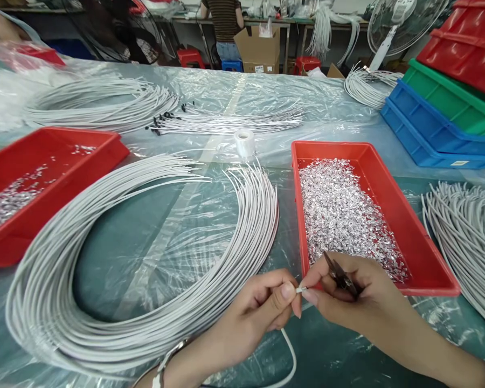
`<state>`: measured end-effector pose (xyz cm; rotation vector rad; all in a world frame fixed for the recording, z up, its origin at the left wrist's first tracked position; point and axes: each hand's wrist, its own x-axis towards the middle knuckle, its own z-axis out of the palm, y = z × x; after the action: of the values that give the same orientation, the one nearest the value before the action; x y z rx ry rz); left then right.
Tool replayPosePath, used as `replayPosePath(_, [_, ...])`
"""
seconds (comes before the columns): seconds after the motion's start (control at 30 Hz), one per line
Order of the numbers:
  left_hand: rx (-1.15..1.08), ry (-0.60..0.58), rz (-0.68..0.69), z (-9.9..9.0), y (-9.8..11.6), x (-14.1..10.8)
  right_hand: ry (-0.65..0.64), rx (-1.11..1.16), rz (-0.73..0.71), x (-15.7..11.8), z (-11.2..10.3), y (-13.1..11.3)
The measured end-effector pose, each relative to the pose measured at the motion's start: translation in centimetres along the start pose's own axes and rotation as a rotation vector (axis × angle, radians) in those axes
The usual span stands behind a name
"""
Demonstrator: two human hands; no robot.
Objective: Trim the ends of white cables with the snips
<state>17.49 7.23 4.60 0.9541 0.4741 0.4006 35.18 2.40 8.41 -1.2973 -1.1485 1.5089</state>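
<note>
My left hand pinches a white cable near its end, thumb on top, and the cable loops down below the hand. Fingertips of my right hand meet the cable's tip just to the right of my left thumb. Dark metal snips rest inside my right hand, their points directed up and left. Behind that hand stands a red tray holding a heap of small silvery pieces. A large coil of white cables lies to the left, partly behind my left forearm.
Another red tray is at the left. A white roll and black-ended cables lie farther back. Stacked bins and more coiled cables are at the right. A person is in the background near a fan.
</note>
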Motion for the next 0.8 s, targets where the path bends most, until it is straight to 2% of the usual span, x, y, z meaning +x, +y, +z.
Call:
replayPosePath(0.4, [0.136,0.067,-0.005,0.2,-0.1,0.1,0.03,0.042,0.062,-0.1,-0.1,0.1])
replayPosePath(0.8, [0.248,0.151,0.128,0.6,-1.4,-0.2,0.032,0.013,0.054,0.3,0.1,0.2])
